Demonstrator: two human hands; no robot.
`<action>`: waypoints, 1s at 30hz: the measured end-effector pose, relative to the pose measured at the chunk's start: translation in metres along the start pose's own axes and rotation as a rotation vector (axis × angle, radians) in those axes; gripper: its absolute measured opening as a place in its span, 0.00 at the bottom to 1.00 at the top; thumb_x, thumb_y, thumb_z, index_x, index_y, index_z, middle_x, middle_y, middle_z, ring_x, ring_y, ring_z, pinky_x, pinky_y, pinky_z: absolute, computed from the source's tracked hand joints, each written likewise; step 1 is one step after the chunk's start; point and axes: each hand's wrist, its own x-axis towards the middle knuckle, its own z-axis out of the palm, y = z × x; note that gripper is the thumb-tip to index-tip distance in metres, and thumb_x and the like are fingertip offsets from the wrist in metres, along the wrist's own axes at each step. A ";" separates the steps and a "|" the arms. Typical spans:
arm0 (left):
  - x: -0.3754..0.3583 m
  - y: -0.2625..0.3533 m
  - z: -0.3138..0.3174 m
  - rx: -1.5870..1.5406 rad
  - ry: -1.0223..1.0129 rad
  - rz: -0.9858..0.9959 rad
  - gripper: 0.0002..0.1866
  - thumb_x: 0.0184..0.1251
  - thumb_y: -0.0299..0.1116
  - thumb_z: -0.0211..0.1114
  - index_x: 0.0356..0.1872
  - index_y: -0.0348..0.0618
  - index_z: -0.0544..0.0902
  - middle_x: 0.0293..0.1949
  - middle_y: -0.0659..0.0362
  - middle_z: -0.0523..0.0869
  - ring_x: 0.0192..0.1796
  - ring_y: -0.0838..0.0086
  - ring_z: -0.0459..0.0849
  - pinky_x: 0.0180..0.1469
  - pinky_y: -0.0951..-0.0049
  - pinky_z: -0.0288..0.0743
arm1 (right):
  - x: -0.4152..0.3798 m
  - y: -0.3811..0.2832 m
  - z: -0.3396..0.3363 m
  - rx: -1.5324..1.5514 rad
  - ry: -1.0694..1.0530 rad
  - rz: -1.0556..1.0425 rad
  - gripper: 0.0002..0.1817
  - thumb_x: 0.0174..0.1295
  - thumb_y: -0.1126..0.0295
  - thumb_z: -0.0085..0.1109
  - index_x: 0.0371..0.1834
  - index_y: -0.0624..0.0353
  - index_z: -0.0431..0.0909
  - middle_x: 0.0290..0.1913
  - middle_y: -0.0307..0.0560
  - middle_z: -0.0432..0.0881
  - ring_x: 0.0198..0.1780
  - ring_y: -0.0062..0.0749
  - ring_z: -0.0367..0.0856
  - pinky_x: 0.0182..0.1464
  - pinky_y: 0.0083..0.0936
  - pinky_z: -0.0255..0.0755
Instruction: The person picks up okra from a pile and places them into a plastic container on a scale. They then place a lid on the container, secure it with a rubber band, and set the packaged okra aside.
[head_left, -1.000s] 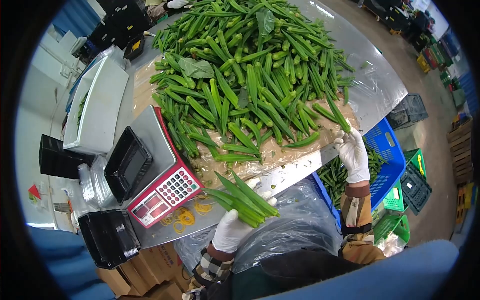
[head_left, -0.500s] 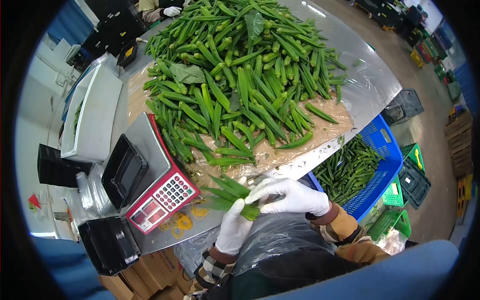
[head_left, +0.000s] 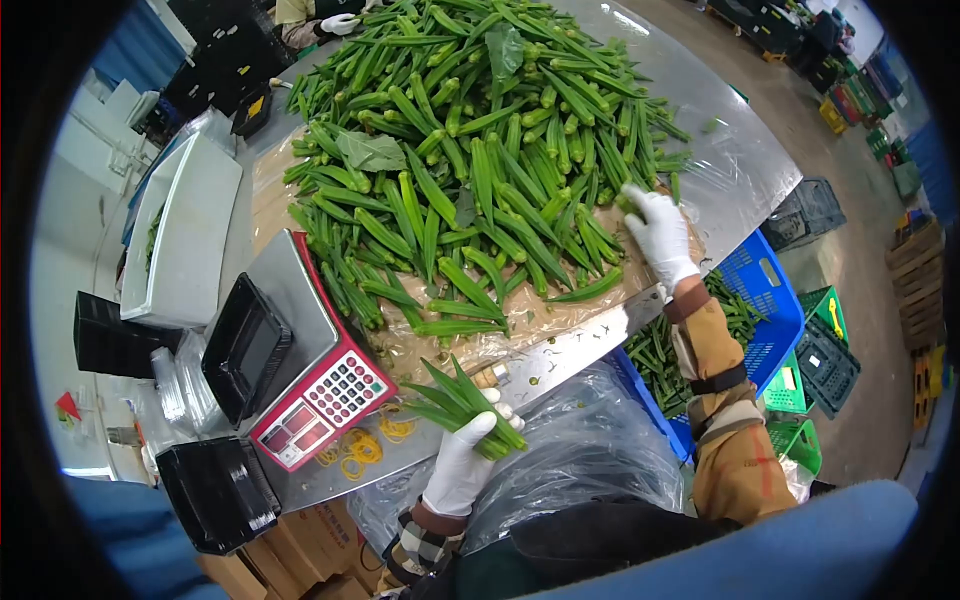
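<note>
A small bunch of okra pods (head_left: 462, 402) is gripped in my left hand (head_left: 464, 465), which wears a white glove. The pods point up and left, over the table's near edge. My right hand (head_left: 662, 236), also gloved in white, reaches to the right edge of the big okra heap (head_left: 490, 170). Its fingers are closed on a single okra pod (head_left: 627, 203), of which only a green end shows. Brown paper under clear film (head_left: 560, 318) lies beneath the heap.
A red-rimmed scale (head_left: 345, 390) carries a black tray (head_left: 246, 345). Yellow rubber bands (head_left: 361, 452) lie beside it. More black trays (head_left: 218, 490) and a white foam box (head_left: 185, 240) stand left. A blue crate (head_left: 765, 285) of okra is at right. Another person's gloved hand (head_left: 340, 23) shows at the far side.
My right hand has left the bunch and moved up and right to the heap's edge, onto a loose pod. My left hand keeps the bunch, now held slightly lower.
</note>
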 end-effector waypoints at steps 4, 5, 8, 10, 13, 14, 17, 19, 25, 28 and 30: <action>0.001 0.002 -0.001 0.028 0.051 0.000 0.20 0.64 0.30 0.70 0.55 0.40 0.77 0.42 0.55 0.83 0.47 0.65 0.83 0.60 0.56 0.77 | 0.004 -0.041 -0.062 0.503 0.287 0.143 0.32 0.65 0.79 0.59 0.74 0.47 0.70 0.54 0.44 0.84 0.51 0.32 0.80 0.57 0.27 0.74; 0.002 0.002 0.000 0.023 0.044 -0.010 0.20 0.64 0.30 0.70 0.55 0.40 0.77 0.42 0.55 0.83 0.47 0.64 0.83 0.60 0.56 0.77 | 0.003 -0.052 -0.075 0.801 0.298 0.209 0.29 0.70 0.77 0.55 0.76 0.53 0.68 0.65 0.41 0.79 0.52 0.24 0.78 0.60 0.24 0.71; 0.004 0.000 0.000 0.006 0.016 -0.036 0.20 0.64 0.30 0.70 0.56 0.40 0.76 0.43 0.54 0.82 0.49 0.64 0.82 0.61 0.55 0.76 | -0.004 -0.056 -0.089 1.169 0.236 0.474 0.25 0.73 0.71 0.57 0.73 0.59 0.70 0.61 0.40 0.81 0.45 0.15 0.79 0.46 0.16 0.74; 0.005 -0.001 -0.003 -0.008 -0.003 -0.048 0.21 0.64 0.30 0.69 0.56 0.41 0.76 0.44 0.54 0.82 0.50 0.63 0.82 0.62 0.54 0.75 | -0.014 -0.050 -0.082 1.396 0.138 0.505 0.22 0.72 0.69 0.58 0.68 0.58 0.73 0.55 0.39 0.83 0.44 0.15 0.80 0.43 0.16 0.74; 0.001 0.002 0.000 -0.012 0.003 -0.037 0.21 0.64 0.31 0.68 0.57 0.41 0.75 0.44 0.54 0.81 0.52 0.63 0.80 0.65 0.53 0.73 | -0.026 -0.062 -0.070 1.615 0.030 0.590 0.16 0.72 0.67 0.60 0.60 0.57 0.77 0.47 0.37 0.83 0.42 0.19 0.81 0.41 0.18 0.75; -0.001 0.002 -0.001 -0.041 -0.015 -0.029 0.22 0.64 0.31 0.68 0.58 0.40 0.75 0.47 0.52 0.81 0.54 0.61 0.80 0.66 0.52 0.72 | -0.030 -0.070 -0.065 1.669 0.000 0.628 0.14 0.72 0.67 0.60 0.57 0.56 0.78 0.45 0.36 0.83 0.42 0.21 0.82 0.41 0.19 0.75; -0.007 0.003 -0.003 -0.111 -0.034 0.016 0.24 0.66 0.33 0.65 0.61 0.37 0.73 0.57 0.46 0.80 0.62 0.55 0.78 0.70 0.48 0.69 | -0.042 -0.110 -0.055 1.613 -0.093 0.622 0.13 0.69 0.69 0.62 0.54 0.60 0.77 0.47 0.42 0.84 0.44 0.26 0.83 0.46 0.24 0.78; -0.005 0.005 0.004 -0.143 -0.031 0.062 0.24 0.68 0.35 0.64 0.62 0.37 0.72 0.63 0.44 0.77 0.67 0.51 0.75 0.73 0.47 0.65 | -0.058 -0.144 -0.053 1.537 -0.199 0.568 0.12 0.65 0.75 0.62 0.52 0.61 0.77 0.49 0.45 0.84 0.46 0.27 0.83 0.53 0.25 0.78; 0.005 0.009 -0.007 -0.326 -0.102 0.041 0.32 0.69 0.38 0.62 0.70 0.36 0.67 0.73 0.44 0.68 0.73 0.55 0.69 0.77 0.45 0.58 | -0.123 -0.217 -0.045 1.277 -0.428 -0.047 0.13 0.57 0.80 0.70 0.45 0.61 0.81 0.54 0.50 0.85 0.52 0.36 0.85 0.53 0.31 0.79; 0.001 0.014 -0.008 -0.298 -0.115 0.047 0.33 0.69 0.39 0.63 0.72 0.35 0.66 0.70 0.47 0.72 0.72 0.59 0.72 0.77 0.45 0.57 | -0.111 -0.207 -0.050 1.071 -0.397 -0.180 0.12 0.55 0.76 0.72 0.43 0.62 0.84 0.50 0.50 0.87 0.51 0.39 0.85 0.54 0.32 0.78; -0.002 0.009 -0.011 -0.294 -0.005 0.124 0.32 0.69 0.39 0.63 0.69 0.34 0.68 0.66 0.48 0.77 0.67 0.60 0.77 0.76 0.46 0.61 | -0.093 -0.195 -0.051 0.987 -0.337 -0.057 0.11 0.57 0.76 0.71 0.42 0.62 0.85 0.50 0.49 0.87 0.52 0.36 0.85 0.54 0.30 0.77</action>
